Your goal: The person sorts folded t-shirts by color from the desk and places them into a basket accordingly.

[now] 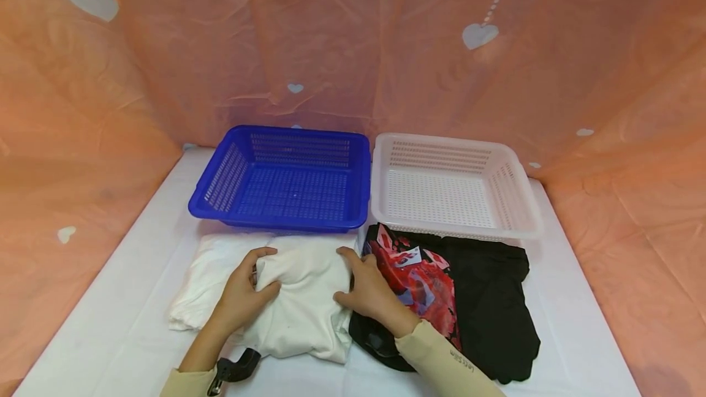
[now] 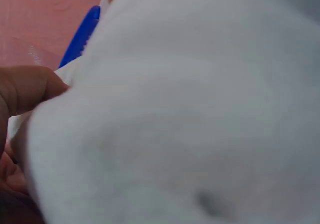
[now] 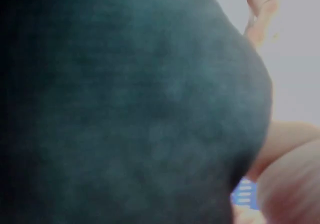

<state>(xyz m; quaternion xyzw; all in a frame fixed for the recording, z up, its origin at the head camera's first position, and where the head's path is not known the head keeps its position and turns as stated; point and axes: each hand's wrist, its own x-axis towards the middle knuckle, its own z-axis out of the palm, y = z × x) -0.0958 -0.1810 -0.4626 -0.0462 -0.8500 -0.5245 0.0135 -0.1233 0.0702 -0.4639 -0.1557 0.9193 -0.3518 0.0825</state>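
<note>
A folded cream garment [image 1: 306,308] lies on the table between the two hands, its cloth bunched and wrinkled. At its left side my left hand [image 1: 248,290] grips the edge, with thumb and fingers curled about the fabric. My right hand [image 1: 372,283] holds the opposite edge, thumb and forefinger on top and the other fingers hidden. Pale cloth [image 2: 175,94] fills most of the left wrist view, a finger [image 2: 35,87] touching its fold. Dark fabric [image 3: 135,104] blocks most of the right wrist view. Under the right wrist is a dark garment with a red floral print [image 1: 430,293].
Behind the clothes stand a blue basket [image 1: 281,225] and a white basket [image 1: 458,228], side by side and both empty. Another white garment [image 1: 206,274] lies at the left. Plain black cloth [image 1: 491,305] is at the right. An orange curtain [image 1: 331,35] surrounds the white table [image 1: 105,329].
</note>
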